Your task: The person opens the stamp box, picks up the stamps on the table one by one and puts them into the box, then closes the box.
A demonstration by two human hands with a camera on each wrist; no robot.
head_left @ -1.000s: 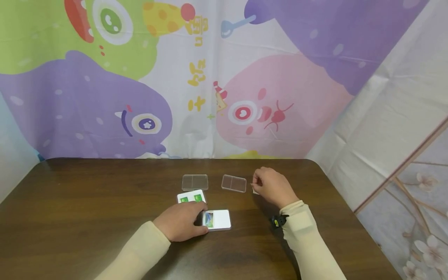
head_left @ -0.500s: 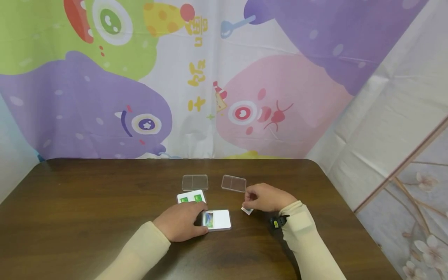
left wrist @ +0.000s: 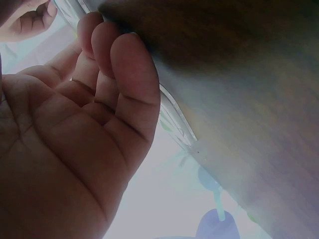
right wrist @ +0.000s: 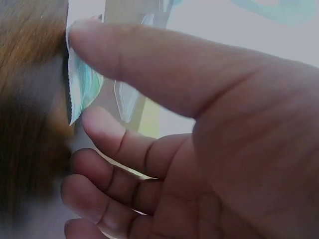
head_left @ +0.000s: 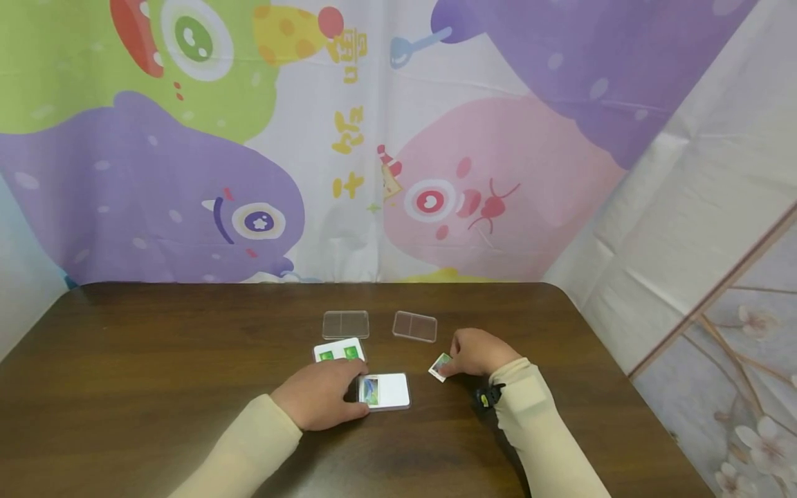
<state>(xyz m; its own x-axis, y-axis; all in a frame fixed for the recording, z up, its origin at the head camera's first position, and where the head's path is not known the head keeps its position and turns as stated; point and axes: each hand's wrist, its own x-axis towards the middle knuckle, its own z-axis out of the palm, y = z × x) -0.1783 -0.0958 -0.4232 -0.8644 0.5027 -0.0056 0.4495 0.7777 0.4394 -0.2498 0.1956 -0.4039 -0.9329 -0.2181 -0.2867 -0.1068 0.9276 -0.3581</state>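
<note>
In the head view my left hand (head_left: 320, 394) holds the left end of a small flat case (head_left: 394, 391), its thumb at the near corner and fingertips at the far one. The case shows a white face with a colourful stamp at its left. Partly covered by those fingers is a second white piece with green stamps (head_left: 339, 348). My right hand (head_left: 482, 351) pinches a loose postage stamp (head_left: 439, 368) by its right side, just right of the case. From the right wrist view, the thumb lies across the stamp's face; the stamp bows, its perforated edge showing.
Two clear plastic covers lie farther back, one on the left (head_left: 346, 324) and one on the right (head_left: 415, 326). Everything sits on a dark wooden table (head_left: 156, 387). Behind it hangs a cartoon-printed curtain (head_left: 349, 228).
My right hand has come nearer and slightly left with the stamp, then shifted a little right, uncovering more of the stamp's picture. My left hand stays at the case.
</note>
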